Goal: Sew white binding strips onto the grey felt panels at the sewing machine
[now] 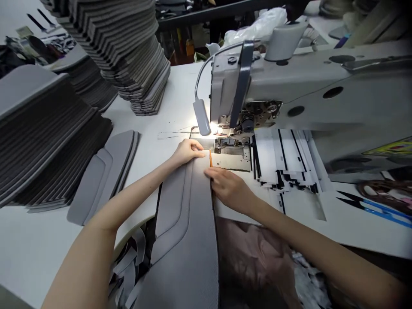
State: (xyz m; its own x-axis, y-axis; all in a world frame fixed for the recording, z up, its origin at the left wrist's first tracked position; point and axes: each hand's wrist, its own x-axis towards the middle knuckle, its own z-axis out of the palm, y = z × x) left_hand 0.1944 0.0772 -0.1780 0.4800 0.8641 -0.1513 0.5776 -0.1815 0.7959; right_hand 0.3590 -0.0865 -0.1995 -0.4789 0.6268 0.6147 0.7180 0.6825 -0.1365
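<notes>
A long grey padded fabric panel (196, 223) with stitched curved lines hangs over the table's front edge, its far end lying just before the sewing machine's needle plate (233, 162). My left hand (187, 152) pinches the panel's far left corner between thumb and fingers. At its right edge, my right hand (229, 185) is closed on the panel, fingers curled and partly hidden. A small orange strip (210, 159) stands along that edge between the two hands. Just beyond is the lit needle area of the sewing machine (225, 98).
Tall stacks of grey panels (128, 51) stand at the left, with a few loose panels (106, 171) beside them. White strips with black edges (286, 154) lie right of the needle plate. Blue-handled snips (383, 208) rest farther right. A small lamp (201, 116) hangs near the needle.
</notes>
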